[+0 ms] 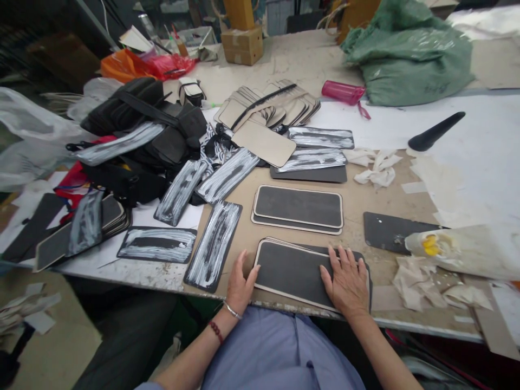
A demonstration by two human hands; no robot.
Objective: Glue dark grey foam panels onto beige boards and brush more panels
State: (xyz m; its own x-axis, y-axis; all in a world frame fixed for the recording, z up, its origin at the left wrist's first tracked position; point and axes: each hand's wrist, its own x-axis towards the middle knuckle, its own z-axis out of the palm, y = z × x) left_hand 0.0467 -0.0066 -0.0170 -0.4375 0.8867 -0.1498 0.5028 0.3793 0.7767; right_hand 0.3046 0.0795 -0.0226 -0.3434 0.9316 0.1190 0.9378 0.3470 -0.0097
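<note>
Flat on the right part of a dark rectangular panel with a pale border (290, 273) lies my right hand (346, 281), its fingers spread. My left hand (240, 281) is at the left end of the same small stack, thumb near its edge and fingers apart, holding nothing. Beyond the stack rest similar panels (298, 207), one on top of another. To the left, a dark panel streaked with white paste (213, 246) lies at a slant, close to my left hand. Another streaked panel (157, 244) lies farther left.
A fanned pile of beige panels (268, 108) stands farther back beside black bags (150, 135). On the right are a milky plastic container with yellow inside (455, 249), crumpled scraps (418, 281) and a black tapered tool (434, 132). A green sack (410, 59) sits behind.
</note>
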